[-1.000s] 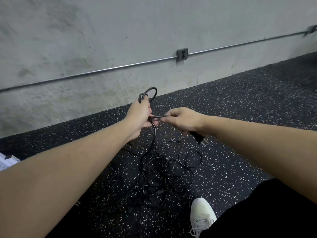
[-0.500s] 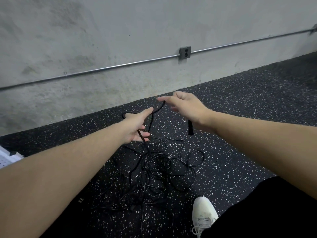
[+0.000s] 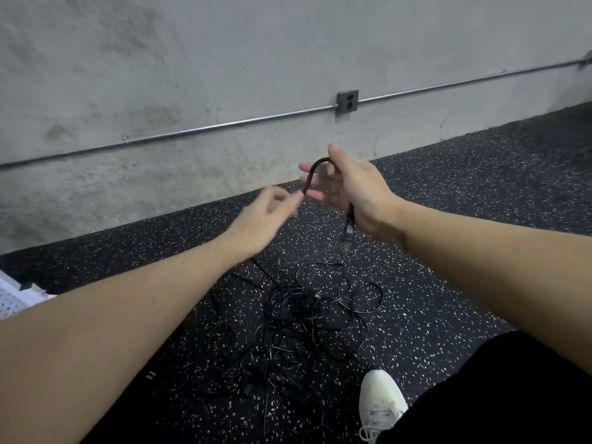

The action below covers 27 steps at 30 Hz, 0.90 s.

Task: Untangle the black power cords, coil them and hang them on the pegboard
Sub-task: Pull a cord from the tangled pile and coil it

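A tangle of black power cords [image 3: 304, 331] lies on the speckled black floor below my hands. One black cord [image 3: 312, 171] arches over my right hand [image 3: 355, 190], whose thumb and fingers are stretched out. That cord's plug [image 3: 348, 227] dangles under the palm. My left hand [image 3: 266, 216] is blurred just left of it, its curled fingertips meeting the cord's lower end in a pinch. The stretch of cord between my left hand and the pile is not visible.
A concrete wall with a metal conduit and an outlet box [image 3: 347, 102] runs across the back. A white pegboard corner [image 3: 12, 299] shows at the left edge. A white shoe [image 3: 381, 402] and a black trouser leg [image 3: 512, 395] sit lower right. A loose plug [image 3: 150, 375] lies lower left.
Both hands shifted right and rose a little. The right hand spread out, and the cord now arches over it with the plug hanging below. The left hand moved up to the cord's end.
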Each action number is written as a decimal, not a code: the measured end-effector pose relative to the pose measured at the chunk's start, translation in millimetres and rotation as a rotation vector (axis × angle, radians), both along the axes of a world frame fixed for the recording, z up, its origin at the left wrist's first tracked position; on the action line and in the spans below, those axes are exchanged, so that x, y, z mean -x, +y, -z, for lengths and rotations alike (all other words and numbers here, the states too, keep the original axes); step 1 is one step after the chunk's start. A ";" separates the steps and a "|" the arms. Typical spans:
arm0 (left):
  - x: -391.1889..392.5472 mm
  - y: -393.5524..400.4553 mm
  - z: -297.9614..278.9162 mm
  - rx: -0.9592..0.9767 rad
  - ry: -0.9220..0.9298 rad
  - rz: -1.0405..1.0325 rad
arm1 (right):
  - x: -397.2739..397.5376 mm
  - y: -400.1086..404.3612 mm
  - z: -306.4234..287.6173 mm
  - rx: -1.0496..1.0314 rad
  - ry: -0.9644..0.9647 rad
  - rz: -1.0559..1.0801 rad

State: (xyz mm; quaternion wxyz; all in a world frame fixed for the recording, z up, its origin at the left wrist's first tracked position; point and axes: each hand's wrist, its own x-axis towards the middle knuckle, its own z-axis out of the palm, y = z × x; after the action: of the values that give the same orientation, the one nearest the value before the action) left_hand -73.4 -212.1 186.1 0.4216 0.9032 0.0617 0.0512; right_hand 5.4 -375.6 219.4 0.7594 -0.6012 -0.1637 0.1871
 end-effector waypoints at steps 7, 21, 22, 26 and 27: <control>-4.5 -9.0 11.9 0.149 0.040 0.062 | -2.1 2.6 1.2 -0.050 0.146 -0.047; 0.9 -47.6 9.1 0.550 0.218 0.183 | -0.7 28.2 -9.0 -0.009 0.141 0.235; 2.5 -45.7 8.6 0.482 0.217 0.208 | -2.4 26.3 -7.3 0.044 0.134 0.251; 4.1 -40.3 6.6 0.412 0.189 0.195 | -2.2 24.4 -7.0 0.032 0.135 0.173; 3.0 -38.1 4.6 0.434 0.173 0.158 | -2.0 24.9 -6.1 -0.008 0.149 0.102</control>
State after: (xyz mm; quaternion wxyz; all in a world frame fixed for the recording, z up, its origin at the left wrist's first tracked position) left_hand -76.4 -250.2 181.5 0.6015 0.7946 0.0362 -0.0739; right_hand 7.5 -350.7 225.5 0.7804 -0.5901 -0.0767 0.1918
